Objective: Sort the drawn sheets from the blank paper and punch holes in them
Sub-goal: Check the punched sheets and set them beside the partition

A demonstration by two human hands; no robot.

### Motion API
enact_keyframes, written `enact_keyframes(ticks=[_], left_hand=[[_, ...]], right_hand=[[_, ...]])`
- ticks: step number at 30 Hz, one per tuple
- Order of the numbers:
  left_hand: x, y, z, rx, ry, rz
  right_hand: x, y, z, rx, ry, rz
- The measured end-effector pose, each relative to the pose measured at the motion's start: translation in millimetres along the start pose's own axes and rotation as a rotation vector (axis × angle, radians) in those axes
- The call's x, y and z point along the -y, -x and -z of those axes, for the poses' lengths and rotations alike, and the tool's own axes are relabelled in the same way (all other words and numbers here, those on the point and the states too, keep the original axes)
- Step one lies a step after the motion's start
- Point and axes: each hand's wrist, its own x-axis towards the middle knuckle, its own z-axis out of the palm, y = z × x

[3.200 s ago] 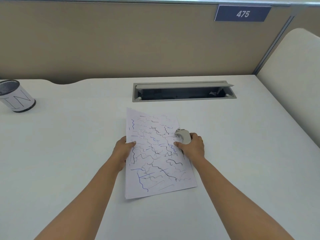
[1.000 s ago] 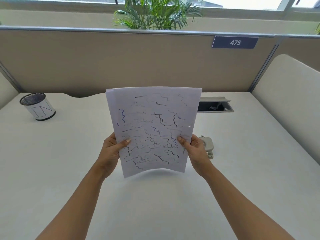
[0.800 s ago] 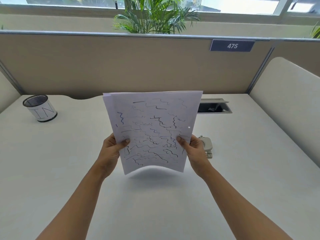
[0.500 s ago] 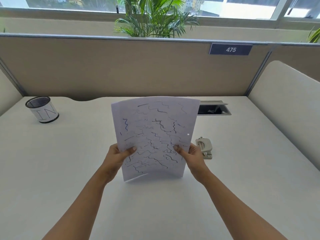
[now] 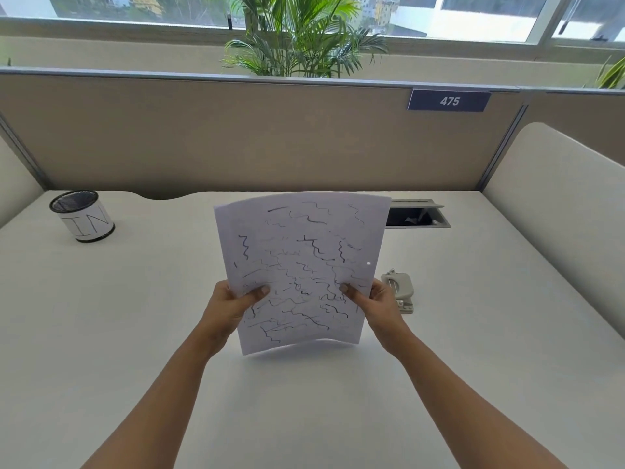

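Left hand [image 5: 233, 301] and right hand [image 5: 373, 299] pinch the sheets [image 5: 301, 265] upright above the desk [image 5: 101, 333]; punch [image 5: 400, 292] just right of them.

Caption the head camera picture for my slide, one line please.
Left hand and right hand hold the drawn sheets above the desk, one punched hole showing; hole punch lies alongside.

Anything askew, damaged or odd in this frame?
Little. The drawn sheets, held upright by the left hand and right hand, bow slightly and their top left corners are not flush. One punched hole shows near the right edge. Nothing spilled or torn.
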Motion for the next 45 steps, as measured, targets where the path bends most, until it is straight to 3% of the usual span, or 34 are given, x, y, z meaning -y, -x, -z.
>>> enact_keyframes(ticks=[8, 13, 19, 27, 31, 35, 42, 45], left_hand=[[-3.8, -1.5, -7.5, 0.019, 0.000, -0.025], [0.1, -3.8, -12.6, -0.051, 0.006, -0.012], [-5.7, -4.1, -6.7, -0.145, 0.212, -0.076], [0.0, -1.6, -12.5, -0.246, 0.452, -0.072], [2.2, -1.5, -26.2, -0.262, 0.542, -0.059], [5.9, -1.4, -39.0, -0.282, 0.607, -0.043], [3.6, -3.8, -6.9, -0.308, 0.539, -0.052], [-2.7, -3.8, 31.5, -0.314, 0.389, -0.019]], right_hand=[[0.1, 0.6, 3.1, 0.034, 0.016, -0.003], [-5.2, 1.6, 7.6, 0.021, 0.046, -0.043], [-5.0, 4.6, 26.3, 0.072, 0.101, -0.136], [-1.4, 8.0, 21.5, 0.055, -0.366, -0.175], [-0.9, 10.2, 1.9, 0.102, -0.374, -0.140], [-4.4, 7.4, -14.5, 0.014, -0.409, -0.065], [4.2, 6.0, 5.4, -0.065, -0.296, 0.005], [13.5, 5.5, 22.3, -0.082, -0.190, 0.017]])
